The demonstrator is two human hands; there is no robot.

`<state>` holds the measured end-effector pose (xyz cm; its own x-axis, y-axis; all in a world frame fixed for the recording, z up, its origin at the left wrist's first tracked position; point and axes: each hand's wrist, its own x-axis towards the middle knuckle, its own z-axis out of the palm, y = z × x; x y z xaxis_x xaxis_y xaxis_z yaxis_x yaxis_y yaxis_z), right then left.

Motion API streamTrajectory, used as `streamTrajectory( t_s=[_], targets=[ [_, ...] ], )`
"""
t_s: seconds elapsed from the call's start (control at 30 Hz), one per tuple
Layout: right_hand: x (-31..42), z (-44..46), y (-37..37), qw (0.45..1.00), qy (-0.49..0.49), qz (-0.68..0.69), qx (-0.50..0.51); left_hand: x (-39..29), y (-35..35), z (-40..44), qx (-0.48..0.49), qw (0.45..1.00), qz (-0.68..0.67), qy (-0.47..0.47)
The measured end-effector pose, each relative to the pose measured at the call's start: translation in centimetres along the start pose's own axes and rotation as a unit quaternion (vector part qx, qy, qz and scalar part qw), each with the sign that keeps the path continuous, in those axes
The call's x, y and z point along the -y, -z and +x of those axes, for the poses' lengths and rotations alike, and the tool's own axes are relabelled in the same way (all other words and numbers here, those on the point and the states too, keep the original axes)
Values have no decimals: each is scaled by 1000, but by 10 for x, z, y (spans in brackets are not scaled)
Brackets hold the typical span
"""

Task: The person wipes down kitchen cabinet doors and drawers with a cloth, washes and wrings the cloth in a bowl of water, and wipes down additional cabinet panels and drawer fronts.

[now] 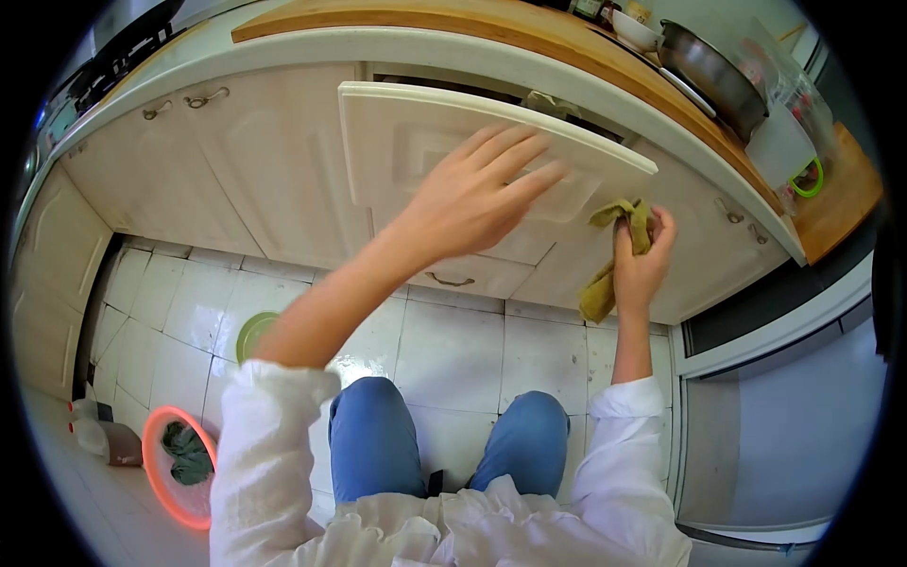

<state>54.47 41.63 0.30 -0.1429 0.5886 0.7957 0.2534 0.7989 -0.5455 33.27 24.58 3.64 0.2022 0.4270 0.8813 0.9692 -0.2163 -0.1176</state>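
My right hand (642, 269) grips an olive-yellow cloth (597, 295), which sticks out above the fingers and hangs down beside the palm. In front of the cream drawer (397, 142) is my left hand (472, 194), its fingers stretched out and slightly blurred. Whether it touches the drawer front I cannot tell. The drawer stands partly pulled out under the counter, and a pale crumpled thing (553, 106) shows in the gap behind its front. A curved metal handle (449, 281) is on the lower drawer beneath my left hand.
Cabinet doors (283, 161) flank the drawer. On the wooden worktop (425, 21) sit a metal pan (713, 80) and a white bowl (636, 31). A pink-rimmed basin (156, 463) with dark cloth, plastic jugs (109, 439) and a green round item (253, 333) stand on the tiled floor (453, 354).
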Motion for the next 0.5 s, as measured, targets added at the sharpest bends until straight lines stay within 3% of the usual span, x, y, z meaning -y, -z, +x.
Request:
streamTrajectory(
  t_s=[0.13,0.2,0.23,0.3,0.4,0.5],
  targets=[
    [29,8,-5,997,-26,71,30,11,-26,68,-3,998,30,-63],
    [27,1,-9,996,-3,54,70,19,-28,82,249,965,79,30],
    [19,-4,-11,995,3,54,81,20,-20,89,245,965,83,34],
    [10,-13,-11,992,4,56,110,24,-7,101,378,919,67,90],
    [6,-21,-11,986,-16,84,143,45,-10,110,411,907,11,90],
    [11,-20,-8,984,-36,86,152,52,-12,106,383,916,-27,113]
  ],
)
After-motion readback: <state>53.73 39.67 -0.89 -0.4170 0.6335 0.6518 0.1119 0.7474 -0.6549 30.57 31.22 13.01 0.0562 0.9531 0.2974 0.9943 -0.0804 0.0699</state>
